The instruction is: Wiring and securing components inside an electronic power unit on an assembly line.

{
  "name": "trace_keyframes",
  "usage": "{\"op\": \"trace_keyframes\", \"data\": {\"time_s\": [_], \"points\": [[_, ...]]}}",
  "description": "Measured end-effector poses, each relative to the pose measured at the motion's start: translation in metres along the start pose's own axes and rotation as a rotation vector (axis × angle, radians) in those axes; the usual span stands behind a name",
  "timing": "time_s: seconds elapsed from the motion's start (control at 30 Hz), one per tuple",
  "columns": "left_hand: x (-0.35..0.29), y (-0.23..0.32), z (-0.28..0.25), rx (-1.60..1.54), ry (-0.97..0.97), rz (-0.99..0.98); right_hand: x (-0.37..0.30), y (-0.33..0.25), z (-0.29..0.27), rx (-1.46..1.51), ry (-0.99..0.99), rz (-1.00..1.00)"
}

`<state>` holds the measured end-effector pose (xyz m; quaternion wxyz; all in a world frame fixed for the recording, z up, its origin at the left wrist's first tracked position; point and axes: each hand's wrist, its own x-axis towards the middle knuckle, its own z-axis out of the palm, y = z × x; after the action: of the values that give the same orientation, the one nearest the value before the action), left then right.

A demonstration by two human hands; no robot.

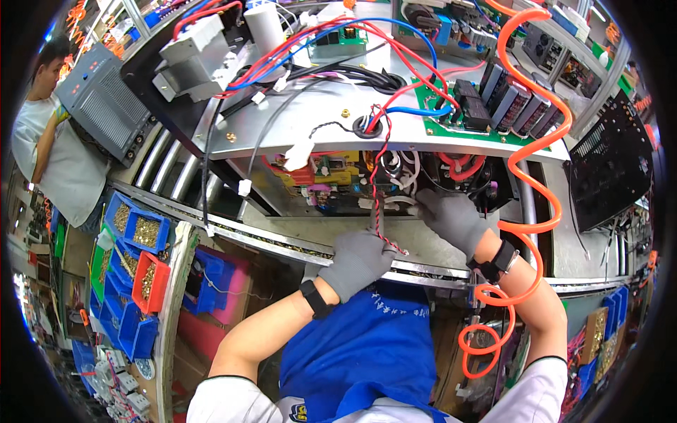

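My left hand (358, 262), in a grey glove, is closed on a red-and-black twisted wire (376, 187). The wire hangs from a grommet hole in the metal shelf (282, 134) of a machine chassis, and its end sticks out beside my thumb. My right hand (455, 220), also gloved, reaches to the chassis's front opening with its fingers bent together by some white cables (409, 178). What those fingers hold, if anything, is hidden. On the shelf are a green circuit board (441, 127) with black capacitors and thick red and blue cables (405, 109).
A coiled orange air hose (557, 169) hangs on the right, looping past my right forearm. Blue bins (148, 229) and a red bin (149, 282) of small fasteners stand at left. Rollers (166, 166) run beneath the chassis. Another person (60, 134) handles a grey machine panel (106, 102) at far left.
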<state>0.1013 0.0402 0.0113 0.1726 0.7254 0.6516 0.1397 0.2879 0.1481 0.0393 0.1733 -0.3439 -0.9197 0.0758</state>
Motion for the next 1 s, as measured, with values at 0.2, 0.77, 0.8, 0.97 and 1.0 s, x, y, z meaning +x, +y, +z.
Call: {"op": "trace_keyframes", "data": {"time_s": [0.2,0.77,0.8,0.97,1.0], "points": [[-0.019,-0.002,0.015,-0.082,-0.021,-0.086,-0.028,-0.001,-0.044,0.212,-0.125,-0.013],[0.02,0.022,0.042,0.068,0.055,-0.121,-0.156,-0.049,-0.072,0.855,0.391,0.658],[0.027,0.012,0.051,0.027,0.091,-0.071,-0.159,-0.052,-0.066,0.903,0.439,0.695],[0.046,0.004,0.045,-0.237,0.406,-0.003,-0.168,-0.059,-0.059,1.017,0.429,0.776],[0.045,0.005,0.047,-0.35,0.561,0.039,-0.167,-0.061,-0.06,1.041,0.403,0.775]]}}
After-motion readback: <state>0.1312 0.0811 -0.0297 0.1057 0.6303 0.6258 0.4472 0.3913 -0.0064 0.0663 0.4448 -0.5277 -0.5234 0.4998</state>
